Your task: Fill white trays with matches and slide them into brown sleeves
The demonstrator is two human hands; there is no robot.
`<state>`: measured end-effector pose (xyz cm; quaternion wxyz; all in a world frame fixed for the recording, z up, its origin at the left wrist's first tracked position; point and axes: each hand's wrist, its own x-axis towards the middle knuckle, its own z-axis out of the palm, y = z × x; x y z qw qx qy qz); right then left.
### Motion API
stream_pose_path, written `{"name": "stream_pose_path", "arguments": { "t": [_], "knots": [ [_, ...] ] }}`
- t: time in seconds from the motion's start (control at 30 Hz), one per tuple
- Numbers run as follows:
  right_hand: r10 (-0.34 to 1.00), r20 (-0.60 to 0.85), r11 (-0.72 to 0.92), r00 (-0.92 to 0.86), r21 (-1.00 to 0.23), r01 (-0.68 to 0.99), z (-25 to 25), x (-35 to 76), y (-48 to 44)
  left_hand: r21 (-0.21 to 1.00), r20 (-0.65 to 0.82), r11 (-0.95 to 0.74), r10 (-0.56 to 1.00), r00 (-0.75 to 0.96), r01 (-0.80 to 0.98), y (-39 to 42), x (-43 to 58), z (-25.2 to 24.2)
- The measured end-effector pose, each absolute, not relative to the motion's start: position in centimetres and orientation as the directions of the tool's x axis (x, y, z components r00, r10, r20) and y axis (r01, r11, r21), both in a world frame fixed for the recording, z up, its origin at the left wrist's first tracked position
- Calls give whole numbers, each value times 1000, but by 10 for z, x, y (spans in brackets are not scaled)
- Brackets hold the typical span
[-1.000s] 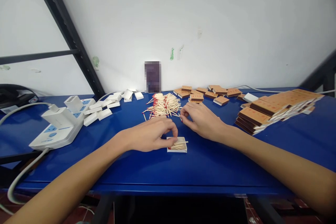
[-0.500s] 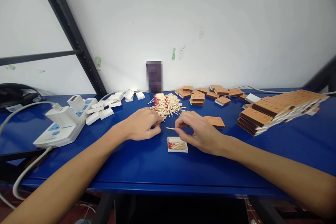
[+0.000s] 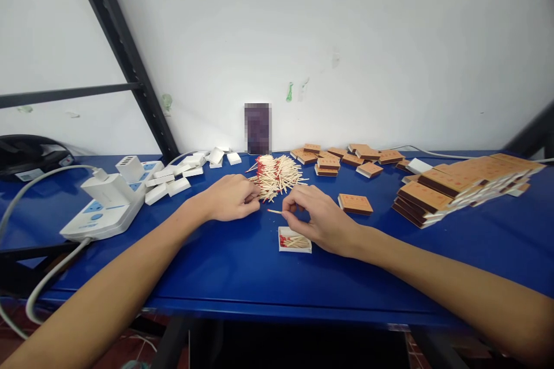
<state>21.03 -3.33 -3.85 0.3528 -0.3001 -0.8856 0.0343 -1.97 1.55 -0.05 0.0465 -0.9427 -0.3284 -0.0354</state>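
Observation:
A pile of red-tipped matchsticks (image 3: 277,174) lies on the blue table (image 3: 242,265). My left hand (image 3: 229,199) rests at the pile's near left edge, fingers curled and pinched on matchsticks. My right hand (image 3: 318,216) pinches a single matchstick (image 3: 274,211) that points left, just above a small white open tray (image 3: 294,240) partly filled with matchsticks. A brown matchbox sleeve (image 3: 355,204) lies flat just right of my right hand.
White inner trays (image 3: 173,179) are scattered at the back left beside a white power strip (image 3: 104,207) with plugs and cables. Brown matchbox sleeves (image 3: 341,157) lie at the back, and stacked rows of them (image 3: 459,181) at the right. A dark diagonal beam (image 3: 125,57) stands behind.
My left hand left the white tray and moved up to the matchstick pile. My right hand came back from the pile to above the tray, holding one matchstick.

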Motion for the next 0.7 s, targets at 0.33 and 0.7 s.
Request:
{"name": "stream_pose_path", "arguments": {
  "t": [0.33,0.7],
  "knots": [
    [567,649,812,-507,-336,477,-38,197,-40,-64,136,-765,629,765,640,19,-20,-2],
    [842,403,500,-360,-331,800,-26,236,-11,150,269,-897,443,855,417,-14,2,0]
  ]
}}
